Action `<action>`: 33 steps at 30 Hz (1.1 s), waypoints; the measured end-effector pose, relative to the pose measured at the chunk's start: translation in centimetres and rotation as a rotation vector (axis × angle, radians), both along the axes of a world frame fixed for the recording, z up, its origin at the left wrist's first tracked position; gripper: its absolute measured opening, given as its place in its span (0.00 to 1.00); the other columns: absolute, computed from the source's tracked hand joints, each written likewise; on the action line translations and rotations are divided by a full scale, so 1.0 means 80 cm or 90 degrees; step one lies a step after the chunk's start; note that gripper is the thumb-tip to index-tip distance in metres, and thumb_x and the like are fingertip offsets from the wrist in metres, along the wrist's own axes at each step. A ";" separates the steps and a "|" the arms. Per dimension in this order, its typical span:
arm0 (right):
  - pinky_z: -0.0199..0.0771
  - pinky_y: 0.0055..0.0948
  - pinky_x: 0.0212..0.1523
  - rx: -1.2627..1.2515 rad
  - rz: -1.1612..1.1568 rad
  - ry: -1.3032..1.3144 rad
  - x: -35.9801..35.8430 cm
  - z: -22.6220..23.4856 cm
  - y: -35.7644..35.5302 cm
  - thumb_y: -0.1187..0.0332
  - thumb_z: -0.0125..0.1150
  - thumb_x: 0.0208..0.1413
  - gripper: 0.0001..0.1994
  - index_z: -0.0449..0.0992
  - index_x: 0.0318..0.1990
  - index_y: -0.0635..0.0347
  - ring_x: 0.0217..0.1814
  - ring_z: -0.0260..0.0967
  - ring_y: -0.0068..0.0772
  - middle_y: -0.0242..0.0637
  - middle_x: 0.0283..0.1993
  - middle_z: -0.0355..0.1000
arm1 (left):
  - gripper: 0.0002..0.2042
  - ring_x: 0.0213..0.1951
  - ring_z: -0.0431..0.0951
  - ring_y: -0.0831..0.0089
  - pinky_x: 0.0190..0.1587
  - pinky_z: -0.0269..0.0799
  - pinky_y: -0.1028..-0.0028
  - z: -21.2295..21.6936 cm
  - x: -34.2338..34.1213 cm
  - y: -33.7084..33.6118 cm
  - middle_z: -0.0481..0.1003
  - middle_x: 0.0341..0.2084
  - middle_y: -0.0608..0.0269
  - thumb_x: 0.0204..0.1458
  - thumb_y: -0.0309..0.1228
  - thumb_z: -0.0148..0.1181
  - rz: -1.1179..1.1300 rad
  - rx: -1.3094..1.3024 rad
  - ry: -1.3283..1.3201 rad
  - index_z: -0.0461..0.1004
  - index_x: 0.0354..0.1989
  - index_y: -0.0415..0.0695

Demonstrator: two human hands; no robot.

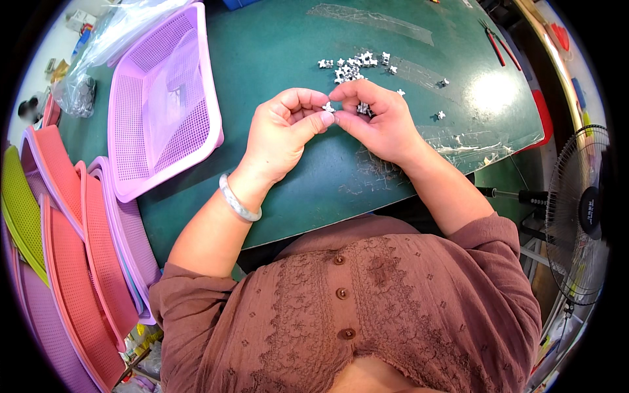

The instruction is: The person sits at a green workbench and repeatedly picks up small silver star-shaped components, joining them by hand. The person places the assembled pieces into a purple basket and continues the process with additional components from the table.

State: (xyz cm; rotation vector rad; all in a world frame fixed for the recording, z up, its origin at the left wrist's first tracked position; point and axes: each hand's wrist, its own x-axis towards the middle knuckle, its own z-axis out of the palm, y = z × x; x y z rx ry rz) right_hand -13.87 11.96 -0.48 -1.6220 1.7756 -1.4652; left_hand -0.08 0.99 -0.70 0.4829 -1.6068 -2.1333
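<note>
In front of me, above the green table [308,190], my two hands meet at the fingertips. My left hand [278,134], with a pale bangle [237,202] at its wrist, pinches a small white star-shaped part [328,107] between thumb and forefinger. From the other side, the thumb and forefinger of my right hand [386,124] close on the same part. More small grey-and-white parts [364,109] show within the curl of my right hand; whether they are held or lie on the table beyond, I cannot tell. Just past the hands lies a loose pile of similar parts [352,71].
A purple perforated basket [123,131] with clear plastic inside stands at left. More baskets [65,262] in pink, green and purple are stacked lower left. A few parts [440,115] lie scattered rightward. Red-handled pliers [502,49] rest far right, with a fan [576,209] beyond the edge.
</note>
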 end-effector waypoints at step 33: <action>0.61 0.20 0.22 0.100 0.092 -0.747 -0.025 0.030 -0.024 0.74 0.50 0.50 0.02 0.67 0.31 0.61 0.26 0.61 0.23 0.37 0.32 0.68 | 0.10 0.29 0.73 0.77 0.30 0.70 0.82 -0.003 0.000 -0.022 0.72 0.28 0.62 0.51 0.30 0.55 -0.050 0.162 -0.090 0.70 0.39 0.37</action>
